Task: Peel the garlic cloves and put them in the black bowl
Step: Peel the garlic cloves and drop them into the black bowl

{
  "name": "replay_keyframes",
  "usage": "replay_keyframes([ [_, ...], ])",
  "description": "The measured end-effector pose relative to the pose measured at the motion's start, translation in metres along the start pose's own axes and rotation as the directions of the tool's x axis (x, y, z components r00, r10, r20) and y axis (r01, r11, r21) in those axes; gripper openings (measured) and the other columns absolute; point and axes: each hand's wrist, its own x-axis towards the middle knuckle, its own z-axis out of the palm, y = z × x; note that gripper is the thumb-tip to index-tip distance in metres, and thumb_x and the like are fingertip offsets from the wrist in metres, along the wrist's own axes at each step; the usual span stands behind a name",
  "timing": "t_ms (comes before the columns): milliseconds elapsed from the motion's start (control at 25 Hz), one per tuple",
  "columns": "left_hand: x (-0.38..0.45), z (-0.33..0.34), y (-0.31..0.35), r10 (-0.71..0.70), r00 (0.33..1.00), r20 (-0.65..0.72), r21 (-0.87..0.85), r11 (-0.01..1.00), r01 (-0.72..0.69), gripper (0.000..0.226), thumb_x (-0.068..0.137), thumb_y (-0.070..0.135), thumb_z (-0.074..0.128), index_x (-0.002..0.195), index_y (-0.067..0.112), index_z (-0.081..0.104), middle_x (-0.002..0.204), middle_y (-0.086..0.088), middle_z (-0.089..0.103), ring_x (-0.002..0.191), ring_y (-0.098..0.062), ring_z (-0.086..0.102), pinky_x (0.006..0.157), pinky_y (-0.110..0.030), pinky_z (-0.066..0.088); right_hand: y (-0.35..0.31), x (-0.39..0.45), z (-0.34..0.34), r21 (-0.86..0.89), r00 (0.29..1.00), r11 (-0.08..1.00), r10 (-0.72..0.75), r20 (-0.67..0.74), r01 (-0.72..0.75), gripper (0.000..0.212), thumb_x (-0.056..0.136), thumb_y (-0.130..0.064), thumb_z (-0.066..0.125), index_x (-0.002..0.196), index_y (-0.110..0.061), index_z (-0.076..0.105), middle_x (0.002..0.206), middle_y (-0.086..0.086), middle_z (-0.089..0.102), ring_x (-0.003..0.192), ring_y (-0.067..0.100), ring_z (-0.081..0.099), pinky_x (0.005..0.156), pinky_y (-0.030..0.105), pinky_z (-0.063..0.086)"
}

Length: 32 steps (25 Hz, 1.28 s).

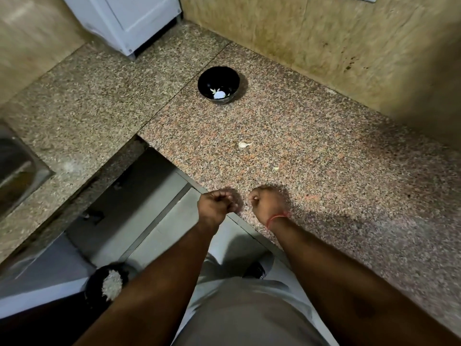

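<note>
The black bowl (pixel 217 74) stands on the granite counter toward the back, with a few pale pieces lying in its bottom. One unpeeled garlic clove (pixel 244 145) lies on the counter between the bowl and my hands. A small scrap of skin (pixel 275 168) lies nearer to me. Both hands hover at the counter's front edge, a little apart. My left hand (pixel 216 204) is curled in a fist and nothing shows in it. My right hand (pixel 267 204) is curled too, and a small pale bit, seemingly a garlic clove, shows pinched at its fingertips.
The counter (pixel 324 171) wraps an inner corner, with a steel sink (pixel 17 171) at the left and a white appliance (pixel 129 18) at the back. Tiled walls rise behind. Below the edge, on the floor side, sits a dark container with something white (pixel 112 285).
</note>
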Motion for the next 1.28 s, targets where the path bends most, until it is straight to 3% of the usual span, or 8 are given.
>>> replay_keyframes([
  [80, -0.001, -0.014, -0.001, -0.021, 1.000, 0.003, -0.069, 0.997, 0.021, 0.007, 0.092, -0.017, 0.062, 0.089, -0.013, 0.067, 0.078, -0.020, 0.067, 0.049, -0.021, 0.065, 0.055, -0.028, 0.060, -0.013, -0.002, 0.010, 0.315, 0.996, 0.945, 0.080, 0.028, -0.085, 0.020, 0.086, -0.006, 0.073, 0.078, -0.023, 0.075, 0.083, -0.010, 0.073, 0.076, 0.008, 0.068, 0.074, 0.023, 0.055],
  [200, -0.006, -0.056, -0.002, -0.025, 0.999, -0.029, -0.125, 0.992, 0.021, 0.011, 0.093, -0.013, 0.063, 0.102, -0.017, 0.067, 0.085, -0.025, 0.069, 0.059, -0.026, 0.071, 0.063, -0.030, 0.063, -0.056, -0.013, 0.027, 0.688, 0.954, 0.662, 0.175, 0.244, -0.297, 0.012, 0.089, 0.001, 0.073, 0.083, -0.008, 0.073, 0.074, 0.006, 0.071, 0.063, 0.016, 0.064, 0.058, 0.024, 0.057],
  [280, -0.011, -0.100, -0.008, -0.024, 0.998, -0.056, -0.177, 0.984, 0.014, 0.011, 0.094, -0.011, 0.062, 0.104, -0.015, 0.067, 0.085, -0.026, 0.071, 0.068, -0.029, 0.073, 0.071, -0.032, 0.064, -0.092, -0.020, 0.041, 0.762, 0.915, 0.517, 0.126, 0.384, -0.391, 0.005, 0.091, 0.003, 0.071, 0.096, 0.003, 0.070, 0.076, 0.012, 0.069, 0.060, 0.016, 0.063, 0.057, 0.023, 0.057],
  [360, -0.019, -0.145, -0.018, -0.042, 0.994, -0.096, -0.256, 0.967, 0.016, 0.011, 0.095, -0.010, 0.063, 0.104, -0.013, 0.069, 0.086, -0.027, 0.072, 0.074, -0.033, 0.073, 0.076, -0.034, 0.064, -0.124, -0.025, 0.061, 0.776, 0.895, 0.479, 0.046, 0.444, -0.410, 0.018, 0.090, 0.003, 0.072, 0.106, 0.010, 0.068, 0.080, 0.016, 0.070, 0.058, 0.014, 0.065, 0.060, 0.025, 0.059],
  [560, -0.057, -0.296, -0.068, -0.141, 0.949, -0.282, -0.433, 0.901, 0.005, 0.012, 0.096, -0.009, 0.061, 0.105, -0.011, 0.069, 0.087, -0.026, 0.072, 0.073, -0.030, 0.074, 0.080, -0.034, 0.064, -0.240, -0.072, 0.150, 0.690, 0.829, 0.580, -0.045, 0.557, -0.433, 0.015, 0.087, 0.009, 0.071, 0.101, 0.009, 0.070, 0.077, 0.015, 0.073, 0.058, 0.019, 0.065, 0.060, 0.028, 0.059],
  [720, -0.093, -0.403, -0.112, -0.273, 0.887, -0.372, -0.591, 0.807, 0.001, 0.012, 0.097, -0.009, 0.059, 0.105, -0.012, 0.068, 0.082, -0.024, 0.072, 0.069, -0.028, 0.074, 0.073, -0.031, 0.064, -0.315, -0.111, 0.233, 0.603, 0.718, 0.622, -0.091, 0.690, -0.500, 0.012, 0.092, 0.012, 0.061, 0.097, 0.005, 0.069, 0.074, 0.015, 0.073, 0.056, 0.019, 0.068, 0.058, 0.028, 0.060],
  [920, -0.100, -0.512, -0.175, -0.420, 0.767, -0.485, -0.730, 0.677, -0.092, 0.018, 0.096, -0.013, 0.053, 0.103, -0.008, 0.069, 0.086, -0.026, 0.072, 0.071, -0.031, 0.074, 0.075, -0.034, 0.065, -0.402, -0.130, 0.344, 0.447, 0.562, 0.719, -0.095, 0.822, -0.532, 0.014, 0.093, 0.010, 0.054, 0.095, 0.006, 0.068, 0.074, 0.018, 0.070, 0.056, 0.022, 0.067, 0.058, 0.031, 0.059],
  [1280, 0.012, -0.607, -0.344, -0.600, 0.600, -0.529, -0.848, 0.394, -0.354, 0.020, 0.093, -0.015, 0.051, 0.106, -0.012, 0.067, 0.089, -0.026, 0.074, 0.079, -0.032, 0.076, 0.076, -0.033, 0.064, -0.433, -0.090, 0.619, 0.240, 0.478, 0.922, -0.071, 0.876, -0.303, 0.017, 0.089, 0.015, 0.063, 0.093, 0.001, 0.071, 0.074, 0.014, 0.072, 0.060, 0.021, 0.067, 0.064, 0.031, 0.060],
])
